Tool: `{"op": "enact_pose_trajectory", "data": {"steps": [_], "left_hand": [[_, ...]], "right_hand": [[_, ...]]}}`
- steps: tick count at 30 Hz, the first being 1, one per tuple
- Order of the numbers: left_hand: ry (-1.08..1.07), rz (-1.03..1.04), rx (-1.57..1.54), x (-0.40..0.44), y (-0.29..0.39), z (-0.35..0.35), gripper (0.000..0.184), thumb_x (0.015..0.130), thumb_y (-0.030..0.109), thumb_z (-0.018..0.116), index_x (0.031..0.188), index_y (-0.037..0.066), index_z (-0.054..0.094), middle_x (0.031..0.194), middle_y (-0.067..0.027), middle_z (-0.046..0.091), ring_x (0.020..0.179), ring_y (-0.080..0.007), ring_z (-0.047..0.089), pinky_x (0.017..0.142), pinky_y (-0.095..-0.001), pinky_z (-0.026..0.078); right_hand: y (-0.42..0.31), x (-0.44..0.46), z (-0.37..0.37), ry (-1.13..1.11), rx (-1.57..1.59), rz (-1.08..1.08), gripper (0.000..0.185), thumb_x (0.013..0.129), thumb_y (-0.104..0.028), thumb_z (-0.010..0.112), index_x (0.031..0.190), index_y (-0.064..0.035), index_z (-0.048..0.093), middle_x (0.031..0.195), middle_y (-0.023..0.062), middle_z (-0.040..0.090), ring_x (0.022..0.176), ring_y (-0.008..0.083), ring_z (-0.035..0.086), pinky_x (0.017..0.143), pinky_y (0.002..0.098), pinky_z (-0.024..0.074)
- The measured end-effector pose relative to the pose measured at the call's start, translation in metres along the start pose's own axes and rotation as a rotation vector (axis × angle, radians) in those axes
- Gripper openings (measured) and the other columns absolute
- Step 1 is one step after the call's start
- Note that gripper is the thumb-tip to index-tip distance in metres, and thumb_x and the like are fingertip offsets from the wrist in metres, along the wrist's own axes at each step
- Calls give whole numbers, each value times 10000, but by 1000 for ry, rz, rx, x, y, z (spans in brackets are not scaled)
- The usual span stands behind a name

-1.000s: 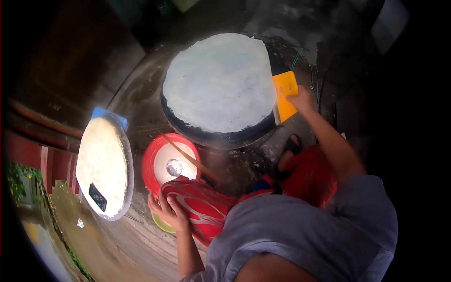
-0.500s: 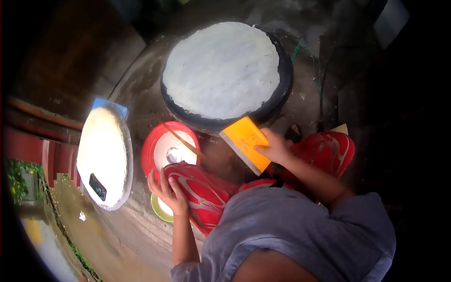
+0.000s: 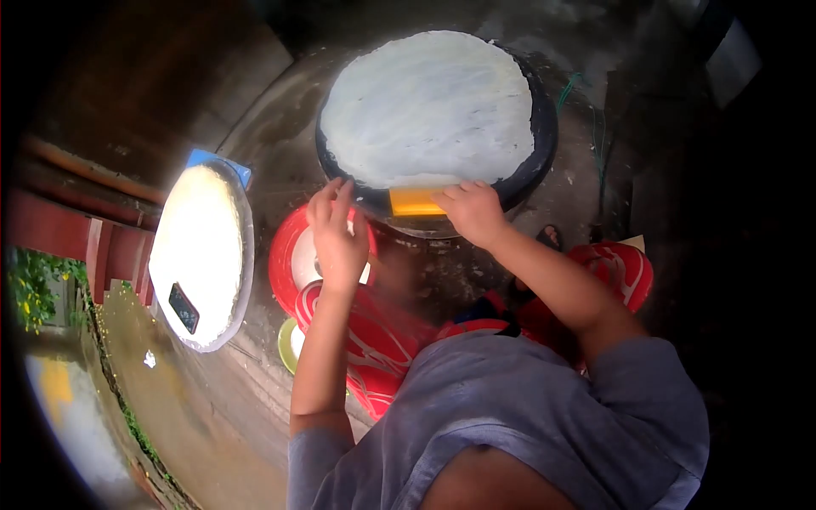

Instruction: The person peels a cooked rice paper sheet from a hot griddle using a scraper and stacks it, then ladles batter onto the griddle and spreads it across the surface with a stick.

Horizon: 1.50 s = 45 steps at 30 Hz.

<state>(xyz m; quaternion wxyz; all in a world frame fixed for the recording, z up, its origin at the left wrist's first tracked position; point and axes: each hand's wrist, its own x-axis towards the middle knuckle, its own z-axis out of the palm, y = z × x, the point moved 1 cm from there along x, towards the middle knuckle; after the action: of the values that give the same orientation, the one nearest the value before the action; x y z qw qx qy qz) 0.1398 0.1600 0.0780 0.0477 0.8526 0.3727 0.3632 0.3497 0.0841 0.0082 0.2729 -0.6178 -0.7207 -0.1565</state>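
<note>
A round black griddle (image 3: 546, 127) carries a wide white sheet of batter (image 3: 429, 106). My right hand (image 3: 476, 212) grips a yellow scraper (image 3: 415, 201), which lies against the near edge of the white layer. To its left, my left hand (image 3: 338, 238) is raised over the red basin, fingers apart and holding nothing, with its fingertips near the griddle's front left rim. The red basin (image 3: 279, 259) holds white liquid and is partly hidden behind that hand.
At the left stands a round, brightly lit white surface (image 3: 200, 246) with a dark phone (image 3: 184, 308) on it and a blue object (image 3: 242, 172) behind. A green bowl (image 3: 287, 347) sits below the basin. Green cord (image 3: 568, 89) lies right of the griddle.
My right hand has brought the yellow scraper from the griddle's right side round to its near edge. My left hand has lifted off my knee and moved up to the griddle's front left.
</note>
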Motion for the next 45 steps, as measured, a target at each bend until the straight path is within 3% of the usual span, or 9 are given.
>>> {"op": "enact_pose_trajectory", "data": {"steps": [6, 15, 20, 26, 34, 37, 41, 42, 45], "left_hand": [[-442, -38, 97, 7, -49, 89, 549, 655, -19, 581, 1191, 63, 497, 1225, -124, 484, 1119, -357, 403, 920, -404, 410], [-427, -52, 174, 33, -76, 118, 459, 671, -38, 506, 1091, 126, 592, 1184, -56, 533, 1067, -326, 443, 865, -372, 458], [-604, 1, 133, 37, -67, 115, 570, 598, 32, 684, 1140, 187, 595, 1176, -15, 551, 1103, -299, 435, 927, -387, 395], [-490, 112, 175, 46, -70, 144, 136, 643, 143, 688, 778, 127, 693, 917, -7, 644, 973, -248, 533, 795, -356, 462], [-560, 26, 52, 94, -68, 153, 131, 725, 141, 629, 816, 56, 670, 776, -156, 631, 720, -330, 605, 686, -381, 486], [-511, 62, -62, 106, -69, 157, 69, 727, 100, 581, 736, 65, 639, 759, -168, 618, 739, -350, 588, 672, -421, 475], [-475, -31, -65, 127, -62, 150, 146, 731, 108, 624, 847, 30, 667, 775, -177, 632, 711, -318, 616, 667, -350, 483], [-473, -160, -94, 132, -50, 139, 150, 738, 113, 629, 854, 27, 669, 773, -175, 634, 701, -305, 623, 660, -337, 483], [-309, -96, -114, 145, -55, 136, 154, 744, 122, 637, 858, 24, 670, 772, -174, 636, 692, -288, 628, 651, -318, 482]], "right_hand": [[-6, -24, -31, -87, 32, -12, 188, 684, -124, 540, 853, -146, 620, 743, -14, 532, 715, 181, 530, 633, 312, 408], [9, 6, 2, -12, 17, -25, 108, 687, -136, 532, 778, -126, 589, 759, -5, 537, 732, 185, 536, 655, 307, 410], [14, -25, -28, -62, -36, 62, 184, 699, -135, 522, 860, -129, 611, 748, 0, 530, 731, 184, 535, 653, 308, 407], [-6, -16, -11, -69, 70, -86, 139, 701, -152, 509, 805, -110, 591, 737, 11, 513, 730, 175, 531, 670, 298, 407], [-20, 19, 23, -70, 51, -74, 78, 687, -152, 549, 730, -115, 602, 732, 26, 545, 747, 200, 565, 702, 331, 424], [-11, 31, 34, -117, 28, -15, 77, 685, -142, 547, 713, -104, 607, 731, 34, 550, 715, 204, 564, 682, 319, 428], [5, 53, 35, -122, -67, 125, 62, 682, -145, 558, 715, -116, 602, 710, 27, 562, 701, 193, 564, 649, 314, 421], [1, 51, 31, -140, -52, 95, 66, 685, -145, 560, 721, -119, 608, 718, 26, 567, 713, 191, 568, 659, 317, 424], [-18, 43, 30, -158, 84, -68, 92, 695, -126, 554, 748, -112, 629, 726, 23, 569, 759, 198, 585, 710, 321, 434]]}}
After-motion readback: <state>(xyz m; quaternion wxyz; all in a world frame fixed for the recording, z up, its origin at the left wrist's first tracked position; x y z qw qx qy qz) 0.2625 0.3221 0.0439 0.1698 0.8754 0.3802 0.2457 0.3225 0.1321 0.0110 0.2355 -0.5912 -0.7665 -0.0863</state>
